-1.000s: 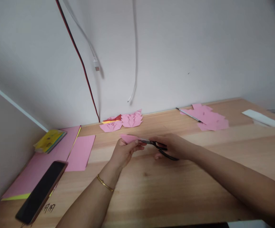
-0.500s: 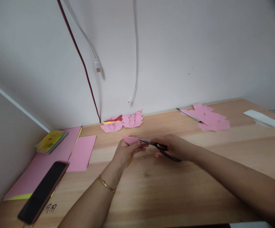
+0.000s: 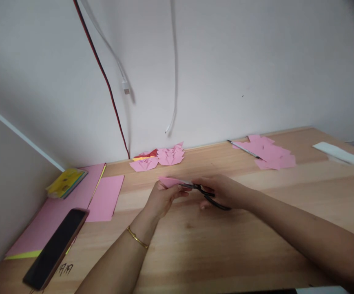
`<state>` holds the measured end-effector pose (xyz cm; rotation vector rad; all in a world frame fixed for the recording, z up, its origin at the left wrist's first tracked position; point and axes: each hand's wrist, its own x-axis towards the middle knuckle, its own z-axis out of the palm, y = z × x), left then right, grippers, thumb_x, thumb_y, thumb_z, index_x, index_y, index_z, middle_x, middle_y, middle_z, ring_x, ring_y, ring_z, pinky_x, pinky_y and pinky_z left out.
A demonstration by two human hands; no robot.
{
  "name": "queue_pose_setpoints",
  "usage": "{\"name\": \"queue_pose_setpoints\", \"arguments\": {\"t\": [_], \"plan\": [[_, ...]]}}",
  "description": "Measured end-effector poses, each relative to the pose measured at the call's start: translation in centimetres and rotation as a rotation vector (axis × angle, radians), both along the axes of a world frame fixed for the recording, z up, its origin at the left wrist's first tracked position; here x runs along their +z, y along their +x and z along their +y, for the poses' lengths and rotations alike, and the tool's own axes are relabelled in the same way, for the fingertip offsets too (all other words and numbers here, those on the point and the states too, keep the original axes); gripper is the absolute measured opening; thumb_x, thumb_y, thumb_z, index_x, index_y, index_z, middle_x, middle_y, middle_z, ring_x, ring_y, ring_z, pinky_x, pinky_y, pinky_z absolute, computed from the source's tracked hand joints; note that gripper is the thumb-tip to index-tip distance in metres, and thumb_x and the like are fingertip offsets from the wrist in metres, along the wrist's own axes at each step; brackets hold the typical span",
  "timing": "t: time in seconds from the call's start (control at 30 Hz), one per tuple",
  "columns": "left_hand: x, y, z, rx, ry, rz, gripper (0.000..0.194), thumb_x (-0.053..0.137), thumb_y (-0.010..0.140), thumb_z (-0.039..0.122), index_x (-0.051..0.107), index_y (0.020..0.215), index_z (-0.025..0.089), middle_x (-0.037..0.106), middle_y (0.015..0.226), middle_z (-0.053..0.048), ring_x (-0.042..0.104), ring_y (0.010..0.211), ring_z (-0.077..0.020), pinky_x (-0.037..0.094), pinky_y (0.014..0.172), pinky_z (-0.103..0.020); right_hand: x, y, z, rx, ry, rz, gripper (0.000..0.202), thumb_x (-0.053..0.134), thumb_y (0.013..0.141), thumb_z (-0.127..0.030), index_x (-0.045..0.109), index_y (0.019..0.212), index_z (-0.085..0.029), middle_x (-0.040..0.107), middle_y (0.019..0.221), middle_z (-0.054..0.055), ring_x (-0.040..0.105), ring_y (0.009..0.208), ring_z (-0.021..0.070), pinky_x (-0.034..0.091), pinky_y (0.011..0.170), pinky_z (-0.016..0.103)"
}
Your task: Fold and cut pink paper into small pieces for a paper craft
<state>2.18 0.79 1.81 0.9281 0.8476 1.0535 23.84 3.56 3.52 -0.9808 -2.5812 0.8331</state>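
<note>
ok so right of the phone (image 3: 55,249), left hand (image 3: 161,201) is pinching pink paper (image 3: 167,181), right hand (image 3: 227,192) gripping scissors (image 3: 198,188), blades at the paper, so looks mid-snip

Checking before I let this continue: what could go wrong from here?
The scissors in the right hand have their blades beside the left hand's fingers; a slip might nick them. The small pink paper is held only at one end, so it could shift and spoil the cut.
</note>
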Motion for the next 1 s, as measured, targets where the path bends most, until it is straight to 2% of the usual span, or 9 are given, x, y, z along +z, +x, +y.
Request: {"name": "queue_pose_setpoints", "arguments": {"t": [0.17,0.3,0.53,0.67,0.8,0.9,1.0], "plan": [[-0.1,0.0,-0.1,-0.003,-0.007,-0.003,0.016,0.071,0.072,0.021,0.074,0.083,0.010,0.073,0.088,-0.013,0.067,0.079,-0.0195,0.053,0.072,-0.028,-0.4,-0.2,-0.2,0.003,0.008,0.035,0.061,0.064,0.072,-0.058,0.056,0.118,-0.018,0.052,0.066,-0.002,0.045,0.059,0.0124,0.031,0.055,0.022],[-0.1,0.1,-0.1,-0.001,-0.012,-0.023,0.016,0.073,0.070,0.022,0.074,0.081,0.010,0.073,0.085,-0.012,0.068,0.078,-0.0206,0.053,0.070,-0.030,0.0,-0.1,-0.4,0.010,-0.011,0.033,0.054,0.061,0.076,-0.055,0.057,0.116,-0.020,0.049,0.062,-0.003,0.044,0.058,0.0122,0.031,0.055,0.022],[0.0,0.2,-0.1,0.004,-0.021,-0.008,0.015,0.073,0.069,0.021,0.073,0.080,0.010,0.072,0.086,-0.013,0.068,0.080,-0.0214,0.053,0.071,-0.030,0.7,-0.2,-0.5,0.022,-0.012,0.020,0.037,0.059,0.080,-0.046,0.063,0.105,-0.019,0.056,0.067,0.000,0.048,0.060,0.0128,0.032,0.055,0.023],[0.0,0.2,-0.1,0.009,-0.031,-0.019,0.016,0.074,0.068,0.020,0.073,0.079,0.010,0.073,0.085,-0.013,0.068,0.079,-0.0219,0.054,0.070,-0.031,0.4,-0.1,-0.4,0.006,-0.017,-0.004,0.037,0.057,0.081,-0.044,0.061,0.110,-0.020,0.061,0.071,0.001,0.052,0.062,0.0141,0.033,0.056,0.023],[-0.2,0.1,-0.1,-0.014,-0.027,-0.038,0.020,0.071,0.073,0.023,0.071,0.087,0.009,0.072,0.091,-0.013,0.068,0.081,-0.0212,0.054,0.071,-0.031,0.3,0.0,-0.3,0.004,0.012,0.010,0.037,0.055,0.083,-0.041,0.061,0.112,-0.020,0.064,0.074,0.003,0.053,0.063,0.0150,0.034,0.057,0.023],[-0.4,0.0,0.1,0.040,-0.009,-0.062,0.021,0.069,0.075,0.026,0.068,0.090,0.011,0.072,0.091,-0.011,0.069,0.080,-0.0209,0.055,0.071,-0.032,0.3,0.1,-0.3,-0.030,0.033,0.005,0.036,0.055,0.083,-0.041,0.062,0.111,-0.020,0.064,0.074,0.003,0.053,0.063,0.0150,0.033,0.057,0.023],[-0.6,-0.1,0.2,0.114,0.014,-0.061,0.020,0.072,0.073,0.025,0.064,0.086,0.012,0.072,0.086,-0.008,0.068,0.079,-0.0200,0.055,0.070,-0.032,0.4,0.1,-0.3,-0.053,0.042,-0.018,0.038,0.057,0.081,-0.044,0.062,0.109,-0.020,0.062,0.070,0.002,0.051,0.060,0.0143,0.032,0.055,0.023]]}}
